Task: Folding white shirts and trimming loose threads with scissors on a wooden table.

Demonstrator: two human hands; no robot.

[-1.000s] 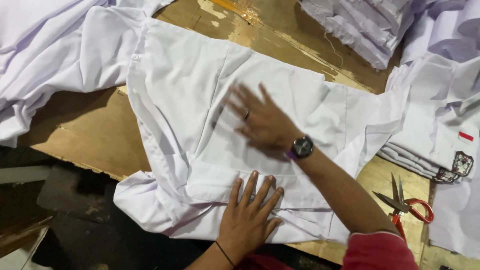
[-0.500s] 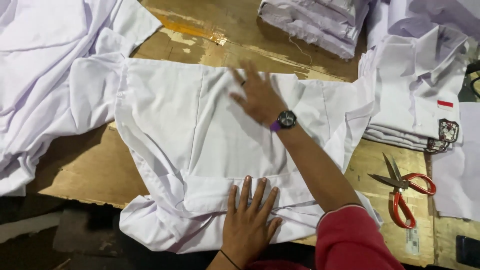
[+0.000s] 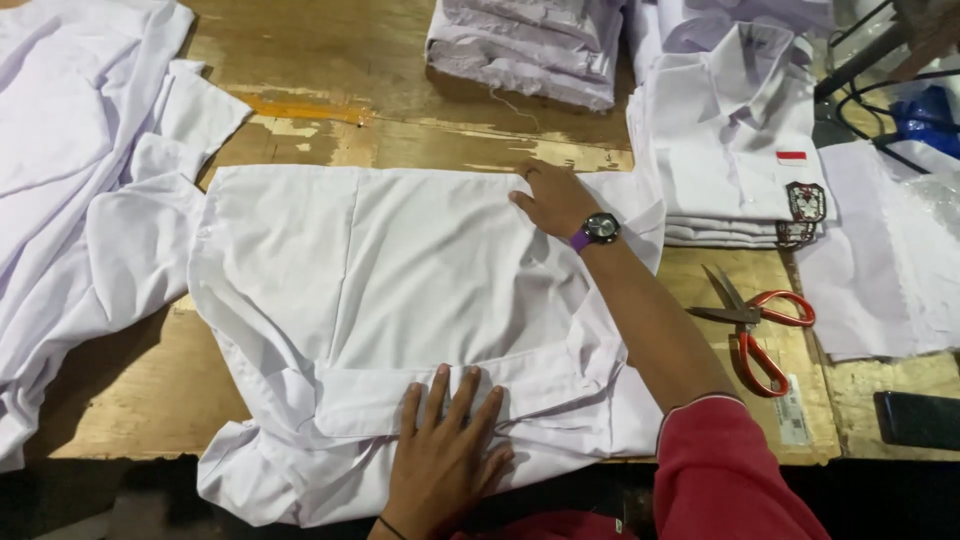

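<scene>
A white shirt [image 3: 420, 300] lies spread face-down across the middle of a worn wooden table [image 3: 120, 400], its collar end hanging over the near edge; at 6 o'clock the left hand [image 3: 440, 455] presses flat on the folded band of cloth, fingers splayed, gripping nothing; up at 1 o'clock the right hand [image 3: 555, 198], a dark wristwatch [image 3: 600, 228] on its purple strap, rests open-palmed on the shirt's far edge, likewise clasping nothing; the red sleeve [image 3: 730, 475] of that arm crosses the shirt's right side and covers part of it; at 3 o'clock red-handled scissors [image 3: 750, 320] lie shut on bare wood, with a dark flat object [image 3: 915, 420] at 4 o'clock cut off by the frame; farther out at 2 o'clock sits a stack of folded shirts [image 3: 730, 150] bearing a small red patch and a badge; at 12 o'clock another folded pile [image 3: 530, 45] is cropped at the top; at 9 to 10 o'clock loose white garments [image 3: 70, 200] sprawl off the left edge; the tabletop shows scuffs and an orange streak; below the near edge everything falls into darkness.
</scene>
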